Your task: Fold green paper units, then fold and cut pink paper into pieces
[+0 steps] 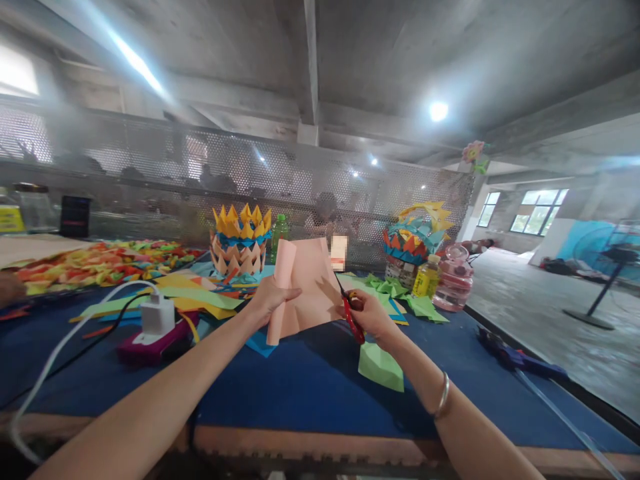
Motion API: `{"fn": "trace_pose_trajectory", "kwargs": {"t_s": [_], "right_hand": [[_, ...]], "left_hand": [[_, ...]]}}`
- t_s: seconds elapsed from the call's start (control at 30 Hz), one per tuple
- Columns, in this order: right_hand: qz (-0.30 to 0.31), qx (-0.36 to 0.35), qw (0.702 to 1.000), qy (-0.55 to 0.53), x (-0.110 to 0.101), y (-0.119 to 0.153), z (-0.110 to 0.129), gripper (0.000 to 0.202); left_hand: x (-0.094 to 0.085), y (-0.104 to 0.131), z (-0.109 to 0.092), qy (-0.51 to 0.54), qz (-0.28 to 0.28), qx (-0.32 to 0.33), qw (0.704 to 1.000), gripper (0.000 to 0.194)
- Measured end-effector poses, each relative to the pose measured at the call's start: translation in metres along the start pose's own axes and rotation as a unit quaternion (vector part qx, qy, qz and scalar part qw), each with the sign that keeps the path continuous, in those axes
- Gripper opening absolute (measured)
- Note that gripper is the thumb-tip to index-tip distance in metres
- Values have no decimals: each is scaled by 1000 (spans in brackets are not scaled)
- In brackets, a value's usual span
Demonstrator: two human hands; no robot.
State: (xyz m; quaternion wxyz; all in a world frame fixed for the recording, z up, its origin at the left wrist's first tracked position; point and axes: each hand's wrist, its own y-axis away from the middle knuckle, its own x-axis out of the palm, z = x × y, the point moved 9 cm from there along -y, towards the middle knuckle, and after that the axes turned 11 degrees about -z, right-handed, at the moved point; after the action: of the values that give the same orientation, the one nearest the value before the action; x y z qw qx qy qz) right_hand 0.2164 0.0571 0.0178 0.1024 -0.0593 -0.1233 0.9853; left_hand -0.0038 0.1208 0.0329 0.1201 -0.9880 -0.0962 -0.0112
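Observation:
My left hand (270, 300) grips a sheet of peach paper (310, 283) by its left side, thumb on the front, and holds it up above the blue table. The paper's left edge is curled over. In my right hand (367, 312) are red-handled scissors (354, 321), their dark blades pointing up at the sheet's right edge. A green paper piece (381, 367) lies on the table below my right hand. Folded green pieces (393, 287) are behind it.
Folded-paper baskets (240, 250) stand at the back left and back right. A purple power strip (150, 343) with a white charger is at left, bottles (453, 280) and a glue gun (520, 357) at right. Colourful folded pieces (110, 263) are heaped at far left, near another person's hand (11, 289).

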Motion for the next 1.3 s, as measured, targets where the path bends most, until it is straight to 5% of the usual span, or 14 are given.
{"fn": "trace_pose_trajectory", "kwargs": {"t_s": [0.2, 0.47, 0.73, 1.3], "right_hand": [[9, 28, 998, 49, 0, 5, 1, 47], [123, 102, 985, 59, 12, 23, -5, 50], [153, 62, 981, 100, 24, 28, 4, 48], [105, 65, 990, 68, 23, 23, -10, 50]], "left_hand": [[-23, -8, -4, 4, -83, -4, 997, 36], [-45, -24, 1, 28, -134, -20, 990, 44], [-46, -28, 7, 63, -135, -19, 989, 44], [-36, -21, 4, 35, -122, 0, 992, 37]]}}
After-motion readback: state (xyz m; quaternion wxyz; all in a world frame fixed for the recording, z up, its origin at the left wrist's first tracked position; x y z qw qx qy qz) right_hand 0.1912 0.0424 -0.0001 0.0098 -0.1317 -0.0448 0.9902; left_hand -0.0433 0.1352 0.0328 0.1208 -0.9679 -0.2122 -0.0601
